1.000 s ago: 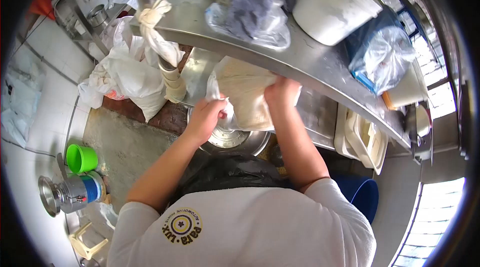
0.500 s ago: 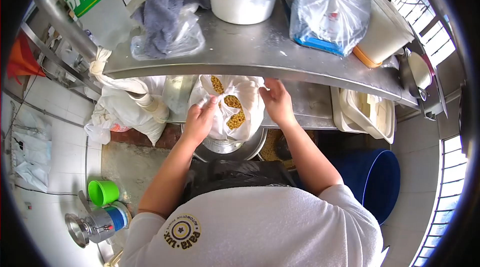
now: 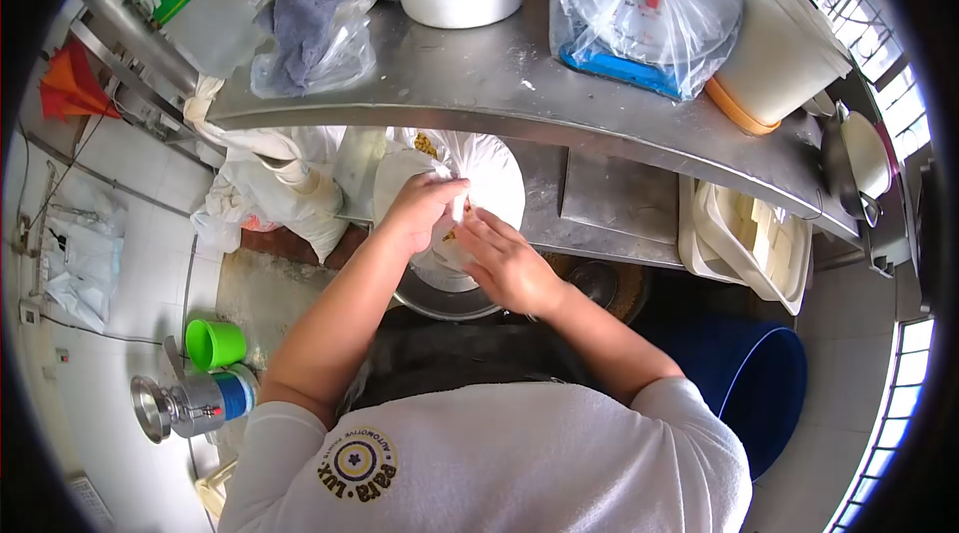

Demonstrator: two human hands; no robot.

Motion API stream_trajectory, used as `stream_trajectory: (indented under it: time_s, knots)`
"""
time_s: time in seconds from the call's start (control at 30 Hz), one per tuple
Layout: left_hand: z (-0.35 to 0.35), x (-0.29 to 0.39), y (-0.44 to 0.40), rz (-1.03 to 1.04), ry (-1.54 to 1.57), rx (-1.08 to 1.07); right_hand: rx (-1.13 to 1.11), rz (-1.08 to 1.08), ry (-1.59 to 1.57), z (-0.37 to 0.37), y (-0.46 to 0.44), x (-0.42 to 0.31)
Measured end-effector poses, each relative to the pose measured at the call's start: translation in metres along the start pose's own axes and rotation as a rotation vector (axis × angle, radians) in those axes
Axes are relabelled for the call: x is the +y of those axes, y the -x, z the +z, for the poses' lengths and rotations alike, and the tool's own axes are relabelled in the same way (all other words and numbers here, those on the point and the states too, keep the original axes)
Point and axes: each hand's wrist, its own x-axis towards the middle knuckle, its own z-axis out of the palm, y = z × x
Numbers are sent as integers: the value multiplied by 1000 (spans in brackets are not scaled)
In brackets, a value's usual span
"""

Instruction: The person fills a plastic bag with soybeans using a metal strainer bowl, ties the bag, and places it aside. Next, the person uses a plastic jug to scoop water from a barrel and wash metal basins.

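- The fingers [image 3: 450, 191] of the left hand [image 3: 418, 216] were closed in a pinch on the gathered neck [image 3: 459, 210] of a domed bundle of thin white cloth [image 3: 494, 171].
- The fingers of the right hand [image 3: 521, 271] were held straight and close together, not curled round anything, with their tips aimed at the same neck; whether it was touched by them could not be made out.
- The bundle was seen on the far side of both sets of fingertips, overlapping the front edge of a grey stainless-steel lower shelf [image 3: 544, 208] and just below the curved front edge of a grey stainless-steel upper shelf [image 3: 479, 83].
- No clear long axis was shown by the rounded body; the neck was pointed toward the person's body, and from it pleats were fanned out toward the upper shelf's edge.
- The neck was framed between the hands, the left being the nearer, since the cloth was already gripped by it.
- Golden-yellow kernels [image 3: 427, 144] were exposed through a gap at the bundle's far left.
- A round silver metal basin [image 3: 428, 307] was placed beneath the hands, in front of the lower shelf's edge; the bundle's support was hidden.
- Shallow white plastic trays [image 3: 796, 268] were set at the lower shelf's right end, well apart from the hands.
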Motion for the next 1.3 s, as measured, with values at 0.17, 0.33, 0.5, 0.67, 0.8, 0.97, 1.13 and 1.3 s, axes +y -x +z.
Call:
stream_trajectory:
  time_s: [0.17,0.33,0.5,0.67,0.8,0.97,1.13,1.3]
  knots:
    - [-15,-12,1,30,111,10,399,429,27,26,78,22]
    - [-61,-7,70,-1,66,-120,363,1479,-954,82,130,78]
    - [-168,11,156,39,-152,-21,597,1656,-1200,146,82,44]
    - [-288,31,230,131,-607,27,100,1205,-1499,259,27,-71]
    - [-396,0,269,23,-340,294,-145,1404,-1404,361,-5,-87]
    - [-481,20,344,-91,-122,488,-367,1553,-1460,447,-110,-137]
    - [-554,16,366,3,-2,584,-534,1461,-1482,530,-189,-170]
    - [-644,48,367,-83,-198,858,-654,1360,-1463,645,-270,-178]
